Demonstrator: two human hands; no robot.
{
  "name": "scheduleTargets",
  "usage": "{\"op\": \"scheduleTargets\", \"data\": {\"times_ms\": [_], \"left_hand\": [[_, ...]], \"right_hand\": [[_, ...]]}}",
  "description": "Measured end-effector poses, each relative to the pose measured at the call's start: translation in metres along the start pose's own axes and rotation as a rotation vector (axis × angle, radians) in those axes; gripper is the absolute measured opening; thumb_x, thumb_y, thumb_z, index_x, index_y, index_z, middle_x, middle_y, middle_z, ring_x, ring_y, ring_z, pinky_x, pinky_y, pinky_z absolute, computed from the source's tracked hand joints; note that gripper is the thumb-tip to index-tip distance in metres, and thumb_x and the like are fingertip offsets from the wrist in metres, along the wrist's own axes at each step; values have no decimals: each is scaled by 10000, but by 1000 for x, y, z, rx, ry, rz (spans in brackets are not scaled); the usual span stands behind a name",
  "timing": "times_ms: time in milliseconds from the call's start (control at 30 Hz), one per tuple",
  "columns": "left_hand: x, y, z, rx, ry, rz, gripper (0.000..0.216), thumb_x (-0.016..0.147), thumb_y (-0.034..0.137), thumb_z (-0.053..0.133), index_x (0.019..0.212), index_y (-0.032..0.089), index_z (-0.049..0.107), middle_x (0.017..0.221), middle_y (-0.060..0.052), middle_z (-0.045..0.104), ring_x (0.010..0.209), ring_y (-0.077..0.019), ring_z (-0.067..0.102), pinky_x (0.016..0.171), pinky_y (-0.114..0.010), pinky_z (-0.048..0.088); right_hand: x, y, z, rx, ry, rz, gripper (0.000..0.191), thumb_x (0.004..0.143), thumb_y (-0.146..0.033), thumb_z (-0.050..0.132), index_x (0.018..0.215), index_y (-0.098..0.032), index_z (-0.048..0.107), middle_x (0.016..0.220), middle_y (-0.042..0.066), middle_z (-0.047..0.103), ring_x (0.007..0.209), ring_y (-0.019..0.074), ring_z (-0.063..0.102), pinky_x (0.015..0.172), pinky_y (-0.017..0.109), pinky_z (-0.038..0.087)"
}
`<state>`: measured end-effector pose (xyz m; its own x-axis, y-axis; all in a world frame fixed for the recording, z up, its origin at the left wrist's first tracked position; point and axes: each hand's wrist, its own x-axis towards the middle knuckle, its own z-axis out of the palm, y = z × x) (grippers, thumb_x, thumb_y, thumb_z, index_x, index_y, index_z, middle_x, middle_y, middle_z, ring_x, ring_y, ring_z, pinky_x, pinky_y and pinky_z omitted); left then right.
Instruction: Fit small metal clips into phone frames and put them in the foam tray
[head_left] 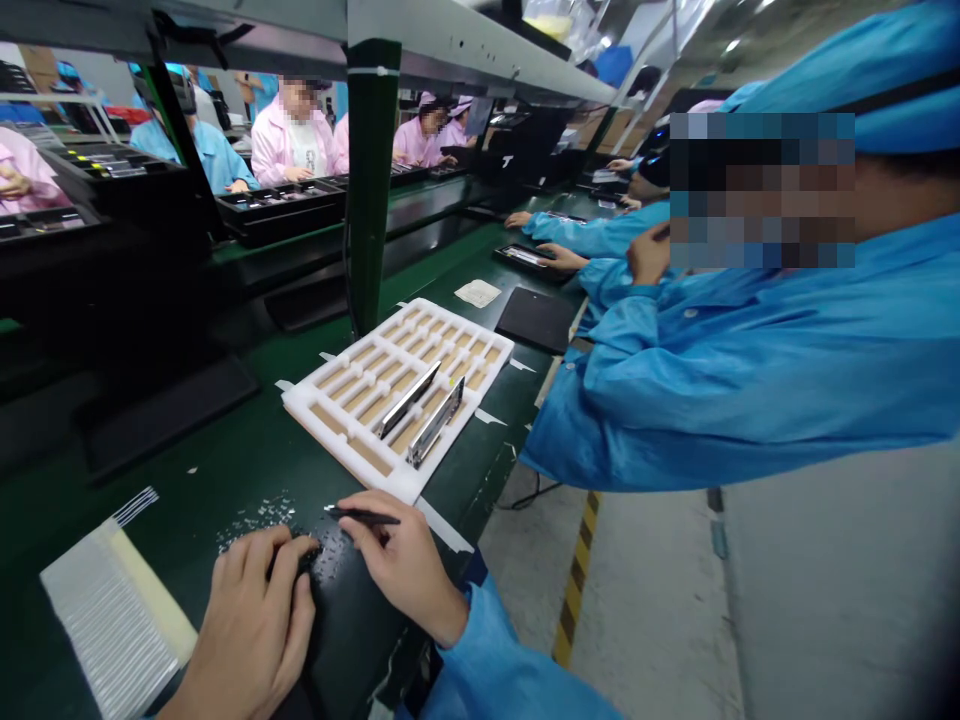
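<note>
The slim dark tool (367, 516) sits at the lower centre of the frame, held in the right hand (411, 565), its tip pointing toward the left of the frame (whether it is a pair of tweezers or some sort of pen is too small to tell). It looks light and stiff, smooth enough to turn between the fingers, and is best taken near the tip end, where a thumb-and-finger pinch would steer it most finely. The small shiny bits (270, 512) scattered over the dark green table (187, 560), just left of that tip, would likely weigh next to nothing, skid at a nudge and be awkward to pick up with bare fingertips; each seems best caught by its edges, one at a time. The right hand comes in from the bottom of the frame, its blue sleeve (517, 665) at lower right, with thumb and forefinger closed on the tool and the other fingers folded in beneath. The left hand (251, 610), at lower left of centre, lies back upward with its fingers bent and forefinger reaching out among the bits; whether its fingertips grip anything cannot be told. Beside it, at the lower left edge, is a pack of pale strips (120, 630), and above the right hand, mid-frame, a white tray (304, 402) with two thin metal parts (435, 425) standing in its slots.
</note>
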<state>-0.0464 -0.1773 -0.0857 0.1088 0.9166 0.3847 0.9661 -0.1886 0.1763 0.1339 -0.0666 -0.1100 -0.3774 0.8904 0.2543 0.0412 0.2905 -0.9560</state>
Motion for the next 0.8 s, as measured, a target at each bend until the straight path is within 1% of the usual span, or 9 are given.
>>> {"op": "scheduleTargets", "data": {"times_ms": [100, 200, 333, 500, 600, 700, 800], "left_hand": [[2, 1, -2, 8, 8, 22, 252, 1041, 177, 497, 1263, 202, 615, 1190, -109, 560, 1066, -280, 525, 908, -432, 404], [4, 2, -2, 15, 10, 31, 253, 1039, 169, 498, 1262, 183, 617, 1190, -113, 552, 1069, -279, 520, 913, -428, 401], [5, 1, -2, 60, 18, 28, 307, 1038, 180, 503, 1322, 164, 617, 1200, -127, 548, 1059, -289, 518, 903, -435, 400], [7, -1, -1, 158, 18, 26, 378, 1038, 211, 517, 1395, 147, 624, 1187, -144, 555, 1042, -304, 522, 870, -441, 406], [6, -3, 0, 201, 23, 10, 387, 1037, 242, 516, 1384, 157, 664, 1174, -149, 573, 1038, -315, 532, 863, -453, 420], [5, -3, 1, 236, 10, -5, 408, 1027, 264, 520, 1380, 172, 702, 1168, -158, 584, 1037, -328, 537, 848, -462, 433], [3, -4, 1, 260, -6, -10, 414, 1015, 272, 526, 1363, 200, 738, 1176, -169, 586, 1040, -339, 540, 829, -465, 441]], "right_hand": [[-4, 2, 0, -14, 50, 9, 185, 1023, -229, 670, 1134, -209, 816, 1115, 112, 811, 1020, 259, 782, 805, 350, 681], [-5, 3, 0, -20, 26, 6, 184, 1016, -226, 673, 1126, -217, 819, 1104, 101, 815, 1000, 251, 782, 793, 337, 685], [-3, 3, 0, -23, 5, 12, 182, 1009, -221, 675, 1108, -228, 828, 1085, 89, 824, 965, 244, 785, 774, 330, 681], [-1, 1, 1, 0, 20, 48, 177, 1006, -264, 680, 1088, -222, 832, 1085, 96, 825, 834, 225, 776, 682, 322, 657], [2, -2, 3, 21, 13, 92, 173, 988, -275, 699, 1067, -201, 833, 984, 81, 828, 722, 200, 754, 622, 301, 626], [6, -3, 7, 35, -29, 132, 160, 958, -262, 718, 1019, -178, 839, 831, 50, 818, 608, 171, 707, 551, 269, 580], [9, -3, 9, 28, -61, 152, 131, 935, -239, 733, 974, -175, 840, 740, 27, 796, 536, 152, 655, 489, 247, 522]]}}
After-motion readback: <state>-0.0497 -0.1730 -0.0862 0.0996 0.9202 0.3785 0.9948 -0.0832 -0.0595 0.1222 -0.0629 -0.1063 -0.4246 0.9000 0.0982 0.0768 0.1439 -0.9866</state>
